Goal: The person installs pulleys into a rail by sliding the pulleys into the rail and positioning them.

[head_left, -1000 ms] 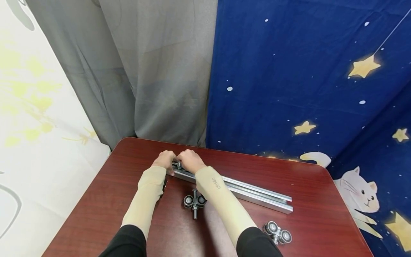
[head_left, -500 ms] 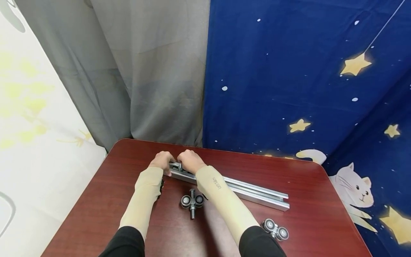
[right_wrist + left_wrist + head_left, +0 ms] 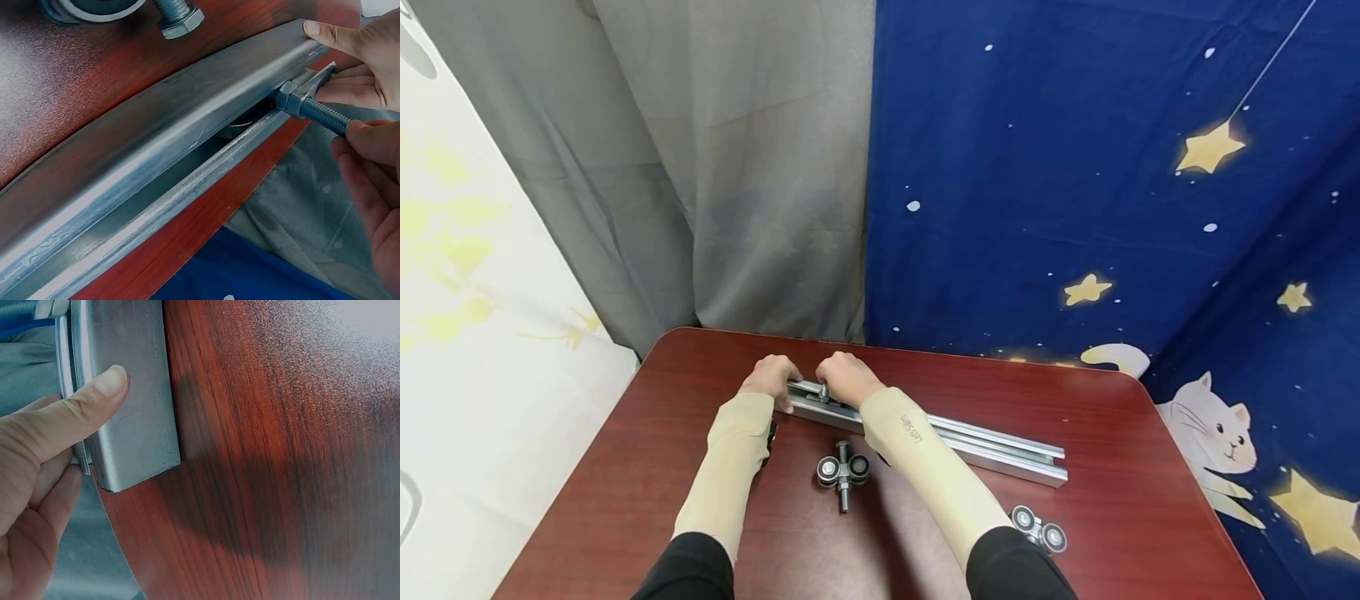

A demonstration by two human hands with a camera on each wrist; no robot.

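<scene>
A long silver metal channel rail (image 3: 1000,451) lies across the table with its slot upward. My left hand (image 3: 769,380) grips its left end. In the left wrist view the thumb (image 3: 103,394) lies along the rail's side wall and the other fingers are behind it. A roller trolley sits within the slot, mostly hidden. Its threaded bolt (image 3: 322,115) and nut (image 3: 291,99) stick out of the slot, and part of a wheel (image 3: 236,129) shows inside. My right hand (image 3: 850,382) pinches the bolt's end between thumb and fingers, close to my left hand.
A second roller trolley (image 3: 844,472) with its bolt lies on the red-brown wooden table (image 3: 805,517) between my forearms. Another trolley (image 3: 1037,530) rests beyond my right forearm. Grey (image 3: 760,208) and blue star-patterned curtains (image 3: 1000,208) hang behind the table's back edge.
My right hand has shifted slightly rightward along the rail with the trolley's bolt, widening the gap to my left hand. The left hand stays on the rail's end. The head view has turned slightly right.
</scene>
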